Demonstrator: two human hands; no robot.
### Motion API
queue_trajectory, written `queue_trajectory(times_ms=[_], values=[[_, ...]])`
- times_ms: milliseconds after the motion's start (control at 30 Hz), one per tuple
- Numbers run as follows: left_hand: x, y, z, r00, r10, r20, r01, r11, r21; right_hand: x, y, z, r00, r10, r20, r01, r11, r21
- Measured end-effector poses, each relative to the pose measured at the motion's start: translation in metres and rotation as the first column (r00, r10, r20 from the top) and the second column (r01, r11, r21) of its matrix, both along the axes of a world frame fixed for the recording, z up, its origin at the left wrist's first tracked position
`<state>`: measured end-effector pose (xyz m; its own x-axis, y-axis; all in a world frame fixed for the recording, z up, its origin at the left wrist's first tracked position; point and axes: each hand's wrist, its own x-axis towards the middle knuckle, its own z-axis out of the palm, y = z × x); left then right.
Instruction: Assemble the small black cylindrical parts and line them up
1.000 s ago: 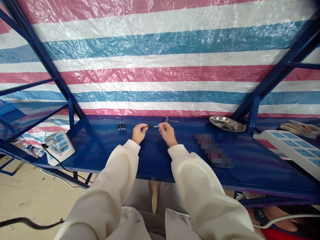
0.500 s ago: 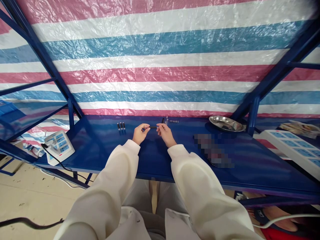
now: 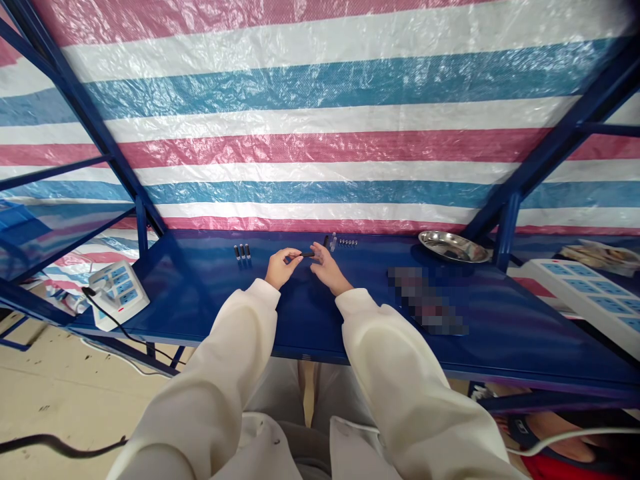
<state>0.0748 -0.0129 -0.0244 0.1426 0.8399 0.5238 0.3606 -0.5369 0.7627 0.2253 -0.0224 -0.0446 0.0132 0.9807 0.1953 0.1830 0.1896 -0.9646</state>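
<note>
My left hand (image 3: 283, 268) pinches a short, slim black tube (image 3: 307, 255) between thumb and fingertips and keeps it nearly level above the blue table (image 3: 305, 313). At the tube's right end is my right hand (image 3: 326, 268), thumb and fingers apart; whether a fingertip touches the tube I cannot tell. Just behind that hand lie a black piece (image 3: 326, 240) and clear pieces (image 3: 333, 241). A row of several small, shiny coil-like pieces (image 3: 348, 243) is beside them. Three short black cylinders with pale ends (image 3: 243, 252) sit in a row left of my hands.
A round metal dish (image 3: 454, 247) stands at the back right. In front of it a blurred-out object (image 3: 427, 301) lies on the table. White power strips (image 3: 119, 295) flank both sides. Blue frame posts and a striped sheet (image 3: 320, 147) bound the back. Part of another person (image 3: 550, 437) shows lower right.
The right hand has loosened from the tube's right end and its fingers have spread. My left hand keeps the tube in almost the same place.
</note>
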Motion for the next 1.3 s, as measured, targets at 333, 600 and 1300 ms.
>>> queue_trajectory(times_ms=[333,600,1300], values=[[0.0,-0.001,0.0,0.998,0.015,-0.06,-0.011,0.998,0.059,0.004,-0.01,0.003,0.971,0.044,0.235,-0.064,0.995,0.078],[-0.001,-0.001,0.0,0.997,0.016,-0.082,-0.01,0.997,0.077,0.004,-0.016,0.01,0.952,0.067,0.298,-0.09,0.994,0.065],[-0.041,0.026,0.107,0.598,-0.04,-0.8,0.165,0.983,0.074,-0.001,-0.024,0.021,0.935,0.148,0.323,-0.198,0.972,0.128]])
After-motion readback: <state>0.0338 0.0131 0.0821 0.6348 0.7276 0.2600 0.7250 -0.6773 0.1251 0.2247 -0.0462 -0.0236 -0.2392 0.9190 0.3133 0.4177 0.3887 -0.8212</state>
